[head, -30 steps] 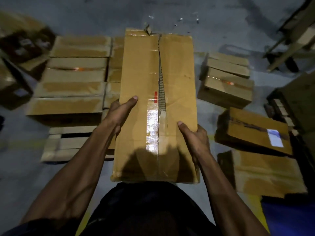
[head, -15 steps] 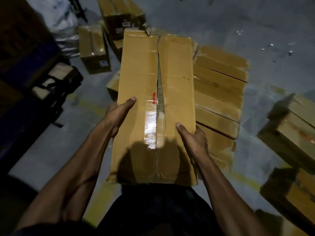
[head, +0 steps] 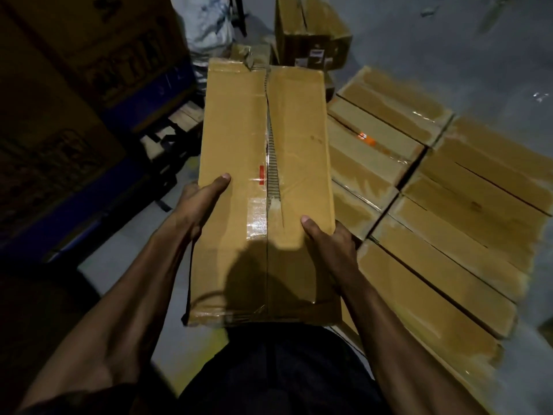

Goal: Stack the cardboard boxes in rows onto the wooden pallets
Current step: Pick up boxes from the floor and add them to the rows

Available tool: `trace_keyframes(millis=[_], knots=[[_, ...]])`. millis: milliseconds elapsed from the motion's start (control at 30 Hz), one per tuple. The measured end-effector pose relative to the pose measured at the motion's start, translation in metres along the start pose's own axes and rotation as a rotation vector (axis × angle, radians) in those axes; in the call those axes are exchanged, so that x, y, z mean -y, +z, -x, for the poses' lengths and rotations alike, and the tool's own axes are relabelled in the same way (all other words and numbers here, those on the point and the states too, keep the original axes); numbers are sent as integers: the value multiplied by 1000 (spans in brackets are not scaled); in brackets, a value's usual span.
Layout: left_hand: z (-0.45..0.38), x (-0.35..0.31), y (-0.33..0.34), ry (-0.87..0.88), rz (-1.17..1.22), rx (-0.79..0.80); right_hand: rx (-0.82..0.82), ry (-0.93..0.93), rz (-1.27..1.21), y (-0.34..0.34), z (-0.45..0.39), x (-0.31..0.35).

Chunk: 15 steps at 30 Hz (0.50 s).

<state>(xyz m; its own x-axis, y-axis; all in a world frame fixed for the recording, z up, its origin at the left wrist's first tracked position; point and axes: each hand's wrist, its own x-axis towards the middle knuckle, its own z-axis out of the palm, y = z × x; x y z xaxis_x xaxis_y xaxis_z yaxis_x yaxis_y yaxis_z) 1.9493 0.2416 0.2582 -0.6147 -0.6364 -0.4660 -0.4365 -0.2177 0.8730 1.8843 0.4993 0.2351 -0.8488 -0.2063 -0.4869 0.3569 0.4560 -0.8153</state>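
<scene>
I carry a long taped cardboard box [head: 233, 139] in front of my body, its long side pointing away from me. My left hand [head: 203, 202] grips its left edge with the thumb on top. My right hand [head: 329, 238] grips its right edge the same way. To the right, below the carried box, several cardboard boxes [head: 449, 205] lie side by side in two rows. Whatever those rows rest on is hidden beneath them.
More cardboard boxes [head: 311, 28] stand on the grey floor [head: 449, 40] ahead. A white wrapped bundle [head: 209, 22] lies at the top centre. Dark large cartons [head: 59, 85] on a blue base fill the left, with a wooden pallet edge [head: 176, 127] below them.
My view has swung left: the rows of boxes slid from the left of the carried box to its right. My grip on the box is unchanged.
</scene>
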Motion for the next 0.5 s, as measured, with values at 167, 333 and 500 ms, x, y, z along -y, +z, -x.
trace_keyframes(millis=[167,333,500], knots=[[-82,-46,-13,-3,-42,46,-32,61,-56,47,-63,47],[-149,-90,-24,8,-51,90,-22,3,-51,71,-109,99],[-212,-126,-26,-15,-90,160,-133,83,-34,92,-148,136]])
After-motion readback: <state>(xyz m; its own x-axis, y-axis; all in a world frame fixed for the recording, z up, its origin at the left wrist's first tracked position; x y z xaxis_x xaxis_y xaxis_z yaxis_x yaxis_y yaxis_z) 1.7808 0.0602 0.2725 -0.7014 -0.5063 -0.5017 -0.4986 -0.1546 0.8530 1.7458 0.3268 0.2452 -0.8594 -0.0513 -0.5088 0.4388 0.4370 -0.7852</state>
